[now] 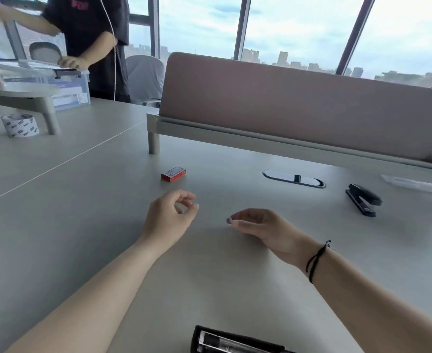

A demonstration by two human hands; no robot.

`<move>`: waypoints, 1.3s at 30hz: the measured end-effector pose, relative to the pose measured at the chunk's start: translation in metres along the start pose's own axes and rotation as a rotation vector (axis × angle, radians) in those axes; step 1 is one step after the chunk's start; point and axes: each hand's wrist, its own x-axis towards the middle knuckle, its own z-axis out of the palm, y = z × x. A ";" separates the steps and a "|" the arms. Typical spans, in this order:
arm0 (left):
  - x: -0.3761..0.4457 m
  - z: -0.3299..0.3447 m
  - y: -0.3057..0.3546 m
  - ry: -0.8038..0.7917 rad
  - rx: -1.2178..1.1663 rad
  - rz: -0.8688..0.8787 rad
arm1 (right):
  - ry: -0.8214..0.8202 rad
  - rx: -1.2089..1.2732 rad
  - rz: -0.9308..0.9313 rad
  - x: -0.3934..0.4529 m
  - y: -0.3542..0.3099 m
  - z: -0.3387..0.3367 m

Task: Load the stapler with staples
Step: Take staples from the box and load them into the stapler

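A black stapler (pixel 362 200) lies closed on the grey table (pixel 82 225) at the right, well beyond my right hand. A small red staple box (pixel 173 173) sits on the table just beyond my left hand. My left hand (pixel 170 216) rests mid-table with fingers loosely curled and nothing in it. My right hand (pixel 258 224) rests beside it, palm down, fingers loosely bent and holding nothing. At the bottom edge, a second black stapler (pixel 235 341) lies opened, its metal staple channel showing, partly cut off by the frame.
A pink desk divider (pixel 299 103) stands across the back. An oval cable port (pixel 294 178) sits in the table. A tape roll (pixel 20 124) and a clear storage bin (pixel 64 90) are at far left, where another person stands. A clear plastic item (pixel 416 184) lies at right.
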 end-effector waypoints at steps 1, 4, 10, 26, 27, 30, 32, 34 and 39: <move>-0.008 -0.002 0.011 -0.022 0.003 0.050 | -0.011 0.060 0.006 -0.015 -0.001 -0.006; -0.036 -0.006 0.055 -0.129 -0.005 0.275 | -0.061 0.298 0.055 -0.058 -0.001 -0.019; -0.093 0.005 0.118 -0.236 0.037 0.617 | -0.127 0.600 0.017 -0.129 0.006 -0.036; -0.155 0.029 0.161 -0.229 0.146 0.716 | -0.068 0.759 -0.013 -0.211 0.022 -0.041; -0.156 0.029 0.161 -0.251 0.147 0.704 | -0.034 0.743 -0.026 -0.213 0.024 -0.042; -0.162 0.026 0.161 -0.345 0.187 0.672 | 0.138 0.600 -0.120 -0.221 0.030 -0.044; -0.164 0.025 0.159 -0.408 0.204 0.650 | 0.259 0.354 -0.201 -0.227 0.033 -0.045; -0.166 0.026 0.156 -0.479 0.213 0.610 | 0.332 0.003 -0.258 -0.231 0.038 -0.046; -0.174 0.030 0.146 -0.605 0.234 0.531 | 0.298 -0.335 -0.238 -0.242 0.047 -0.043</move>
